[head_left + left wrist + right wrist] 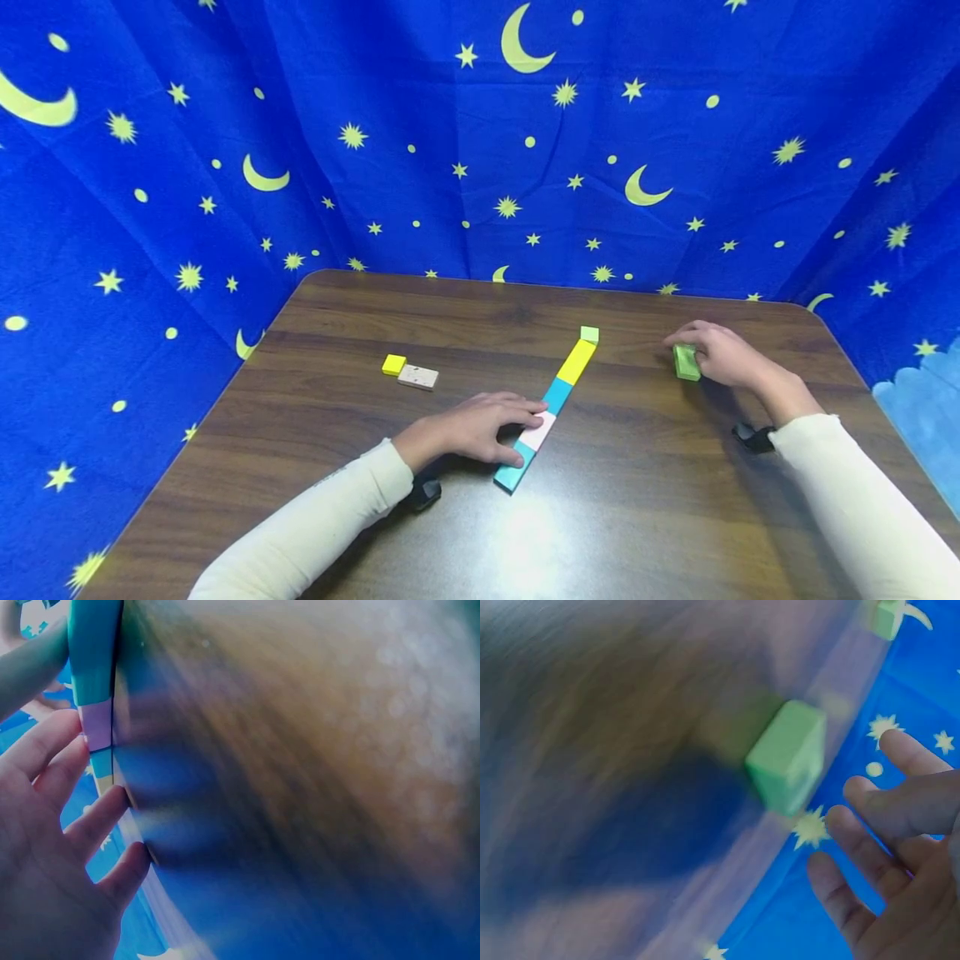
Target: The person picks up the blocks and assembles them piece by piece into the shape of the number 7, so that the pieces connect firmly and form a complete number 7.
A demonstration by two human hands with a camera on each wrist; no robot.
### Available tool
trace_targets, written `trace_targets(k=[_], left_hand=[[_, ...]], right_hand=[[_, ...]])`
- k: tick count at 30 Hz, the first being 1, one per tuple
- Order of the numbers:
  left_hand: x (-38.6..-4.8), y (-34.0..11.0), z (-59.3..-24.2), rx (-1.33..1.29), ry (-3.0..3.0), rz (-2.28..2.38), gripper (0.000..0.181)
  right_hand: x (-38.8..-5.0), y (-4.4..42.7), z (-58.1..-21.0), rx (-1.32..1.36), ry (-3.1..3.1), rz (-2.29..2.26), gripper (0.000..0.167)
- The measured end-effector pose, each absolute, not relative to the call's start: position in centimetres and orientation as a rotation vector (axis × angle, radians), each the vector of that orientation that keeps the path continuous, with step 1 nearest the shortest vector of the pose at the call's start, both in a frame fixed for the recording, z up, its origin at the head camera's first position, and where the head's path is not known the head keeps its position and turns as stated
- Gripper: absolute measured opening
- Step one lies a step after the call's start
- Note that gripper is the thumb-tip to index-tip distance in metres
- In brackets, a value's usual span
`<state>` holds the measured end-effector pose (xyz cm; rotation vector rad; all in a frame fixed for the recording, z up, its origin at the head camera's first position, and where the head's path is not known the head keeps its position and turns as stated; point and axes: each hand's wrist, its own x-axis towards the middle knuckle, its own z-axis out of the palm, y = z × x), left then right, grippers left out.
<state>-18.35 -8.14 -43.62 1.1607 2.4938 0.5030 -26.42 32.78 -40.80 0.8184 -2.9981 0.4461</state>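
Five blocks [557, 397] in a row mid-table, near left to far right: teal [510, 477], pink [537, 433], blue [558, 394], yellow [577, 362], pale green [589, 334] at the far end. Butted end to end, so a nudge on one probably travels.

My left hand [476, 427] has fingers apart, thumb on teal, a fingertip on pink. Not clamped; reads as steadying that joint from the left.

My right hand [726, 354] is at the green block [686, 364], right of the row. Fingers apart, no clamp; the right wrist view shows a gap, the head view overlaps, so contact I can't tell. Block sits well clear of the row: room for fingers round it.

Left: small yellow [393, 365] and speckled block [418, 378], side by side, clear of both palms. Star cloth [420, 83] behind.
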Motion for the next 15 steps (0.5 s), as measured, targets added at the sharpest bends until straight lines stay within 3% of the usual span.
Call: trace_targets(k=[9,15], left_hand=[[-18.2,-8.1,-43.6,1.166,2.483,0.516,0.060],[-18.2,-8.2,-43.5,1.168,2.486,0.518,0.060]], right_hand=[[-26.1,33.7,-42.3,0.800,-3.038,0.367,0.048],[-26.0,33.9,-42.6,0.769,-3.009,0.365,0.032]])
